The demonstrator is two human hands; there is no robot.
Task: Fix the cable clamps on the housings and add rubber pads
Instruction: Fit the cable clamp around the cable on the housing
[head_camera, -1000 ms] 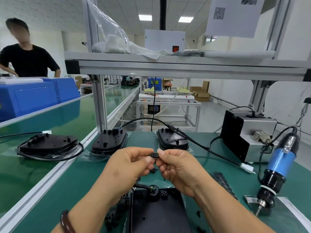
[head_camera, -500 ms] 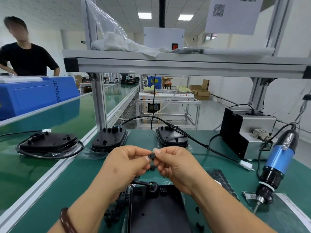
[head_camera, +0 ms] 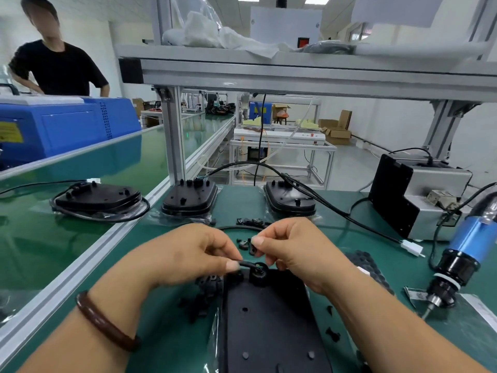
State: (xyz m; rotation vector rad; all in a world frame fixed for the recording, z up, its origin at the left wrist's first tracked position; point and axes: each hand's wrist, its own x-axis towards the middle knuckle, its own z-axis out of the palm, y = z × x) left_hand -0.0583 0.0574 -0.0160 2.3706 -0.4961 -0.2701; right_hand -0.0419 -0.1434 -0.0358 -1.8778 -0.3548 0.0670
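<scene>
Evidently, the cable [head_camera: 246,263] is pinched in the left hand [head_camera: 188,254] and pressed down where it enters the housing [head_camera: 269,324], which is laid at the near edge of the desk [head_camera: 347,232], probably so a clamp can be seated over it. What seems a small black cable clamp [head_camera: 252,249] is held in the narrow fingertip grip of the right hand [head_camera: 293,249], just above that spot. Spare clamps [head_camera: 251,222] are kept mid-desk, and the screwdriver [head_camera: 465,254] is placed at the right edge, within reach.
</scene>
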